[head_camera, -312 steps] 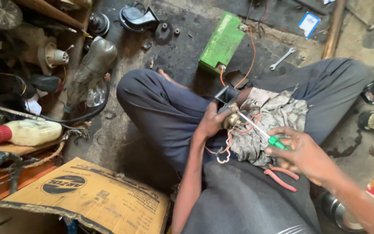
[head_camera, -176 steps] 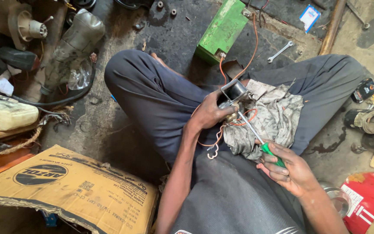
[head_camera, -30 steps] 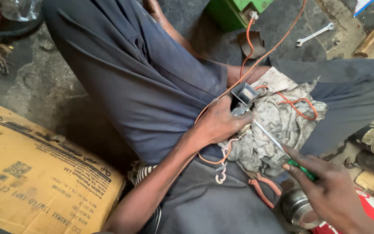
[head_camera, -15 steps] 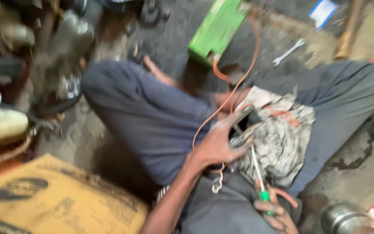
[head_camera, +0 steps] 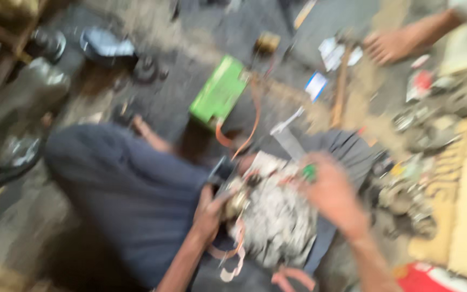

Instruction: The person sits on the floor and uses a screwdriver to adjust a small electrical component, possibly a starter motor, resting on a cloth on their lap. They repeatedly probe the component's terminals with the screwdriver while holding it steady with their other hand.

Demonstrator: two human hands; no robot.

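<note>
Head view is badly smeared by motion, so I read only coarse shapes. Compared with half a second ago the camera has swung up and outward: more floor (head_camera: 152, 108) shows, and another person's hand (head_camera: 387, 46) has come into view at about 1 o'clock, well apart from my work. My left hand (head_camera: 209, 213) sits just below centre, at roughly 7 o'clock from the middle, its grip closed around a small dark electrical part (head_camera: 228, 181) held against the grey rag (head_camera: 279, 227) on my lap. My right hand (head_camera: 333, 194) has risen from the lower edge to about 4 o'clock of centre, beside the rag; a speck of the green screwdriver handle (head_camera: 309, 172) shows at its top, so I judge the grip is wrapped around the screwdriver, though the blur hides the fingers and the shaft. Orange wire (head_camera: 252, 121) runs from the part up toward the green battery (head_camera: 220, 92) lying on the floor at 11 o'clock. Pink-handled pliers (head_camera: 293, 278) lie at 6 o'clock, untouched. I take the shift to be a glance away and not a change in the work: both hands remain on the part and tool, and the wire looks connected as before.
</note>
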